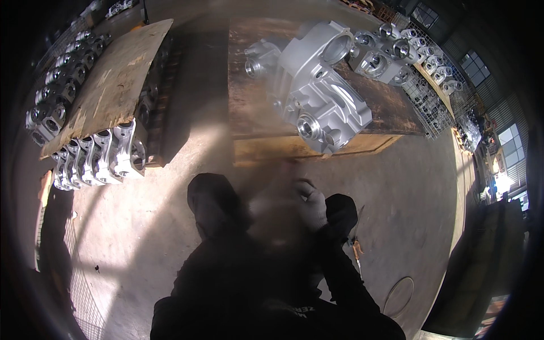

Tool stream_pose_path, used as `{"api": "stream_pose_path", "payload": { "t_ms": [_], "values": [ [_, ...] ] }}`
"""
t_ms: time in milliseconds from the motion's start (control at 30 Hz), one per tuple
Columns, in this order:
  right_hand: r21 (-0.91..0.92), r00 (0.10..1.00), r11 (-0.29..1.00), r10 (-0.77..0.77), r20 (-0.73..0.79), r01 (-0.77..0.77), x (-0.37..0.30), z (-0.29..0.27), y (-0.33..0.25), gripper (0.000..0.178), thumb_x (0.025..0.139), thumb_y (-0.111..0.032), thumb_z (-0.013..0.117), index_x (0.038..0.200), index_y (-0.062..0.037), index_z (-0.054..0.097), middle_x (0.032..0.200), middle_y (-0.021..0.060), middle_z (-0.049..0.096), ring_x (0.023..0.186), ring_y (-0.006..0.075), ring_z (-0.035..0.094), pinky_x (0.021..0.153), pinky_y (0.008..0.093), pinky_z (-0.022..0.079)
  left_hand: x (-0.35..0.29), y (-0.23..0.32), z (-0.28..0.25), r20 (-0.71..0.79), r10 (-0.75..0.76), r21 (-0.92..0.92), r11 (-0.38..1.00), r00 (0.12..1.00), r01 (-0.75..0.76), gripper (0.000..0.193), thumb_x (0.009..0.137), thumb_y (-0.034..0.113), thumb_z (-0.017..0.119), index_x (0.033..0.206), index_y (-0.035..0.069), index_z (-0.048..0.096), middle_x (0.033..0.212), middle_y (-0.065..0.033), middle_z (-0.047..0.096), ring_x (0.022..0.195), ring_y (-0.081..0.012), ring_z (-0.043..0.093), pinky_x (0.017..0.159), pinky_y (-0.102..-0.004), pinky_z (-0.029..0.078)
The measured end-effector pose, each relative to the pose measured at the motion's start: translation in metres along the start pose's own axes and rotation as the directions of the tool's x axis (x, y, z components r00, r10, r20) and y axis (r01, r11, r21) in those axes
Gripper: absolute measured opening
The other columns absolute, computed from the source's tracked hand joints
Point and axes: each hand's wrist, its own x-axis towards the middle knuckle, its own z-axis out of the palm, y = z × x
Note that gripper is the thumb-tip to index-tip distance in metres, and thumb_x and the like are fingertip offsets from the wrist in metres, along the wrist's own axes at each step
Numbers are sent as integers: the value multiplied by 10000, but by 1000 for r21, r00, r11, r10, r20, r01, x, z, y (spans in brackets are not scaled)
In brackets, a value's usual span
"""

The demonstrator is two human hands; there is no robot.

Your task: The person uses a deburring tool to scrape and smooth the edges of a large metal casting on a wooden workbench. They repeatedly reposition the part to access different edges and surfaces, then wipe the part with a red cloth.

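Note:
My right hand [313, 208], in a white knitted glove, is between my knees with its fingers curled in. A dark shape shows at the fingertips, too unclear to name. A hazy smear covers the middle of the view, and my left hand is lost in it; only a pale streak shows there. Beyond my hands, a large silver metal casting [334, 105] with round bores and ribs stands at the near edge of a brown wooden platform [391, 105]. Neither hand visibly touches it. A smaller casting [258, 59] lies behind it to the left, partly blurred.
More castings [382, 56] crowd the platform's far right, beside wire-mesh crates [433, 105]. At left, castings [102, 158] are stacked under a plywood sheet [116, 79]. On the floor at right lie an orange-handled tool [357, 249] and a thin hoop [399, 297].

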Motion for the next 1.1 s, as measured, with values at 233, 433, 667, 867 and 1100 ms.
{"api": "stream_pose_path", "payload": {
  "t_ms": [233,433,667,867,1100],
  "values": [
    [-644,658,375,-701,273,667,29,-41,-7,393,839,-50,717,1225,-119,743,1444,106,660,1362,346,616,1160,507,485,41,-3,-12,-37,140,488,866,989,-104,607,1025,139,680,1588,47,472,1513,-166,571,1389,-270,575,1129,-377,508],
    [-552,650,343,-405,643,760,53,-89,-16,582,910,-300,694,1473,-193,597,1627,140,511,1532,356,443,1302,536,297,27,76,-31,366,-86,73,995,927,64,527,976,103,736,1477,-3,611,1358,-166,697,1274,-227,668,1075,-361,545],
    [-569,698,405,-423,577,716,32,-84,-9,537,996,-326,629,1495,-134,588,1480,98,622,1284,203,610,1098,448,487,47,154,8,422,-215,445,895,881,5,689,996,147,699,1616,-1,437,1595,-171,538,1438,-291,557,1180,-404,482],
    [-434,644,479,-619,449,763,0,-78,24,437,1005,-280,589,1401,-107,650,1467,79,652,1267,205,649,1082,433,519,60,130,11,499,-270,160,963,823,219,914,887,65,818,1672,-7,353,1633,-170,504,1466,-289,517,1224,-421,435],
    [-731,769,469,-628,119,496,-7,-163,47,456,776,-196,847,1225,-194,764,1339,30,739,1077,275,724,885,389,615,93,163,25,147,-143,562,826,979,37,619,1051,184,707,1578,-35,468,1388,-166,678,1322,-256,636,1134,-388,506]
  ]
}}
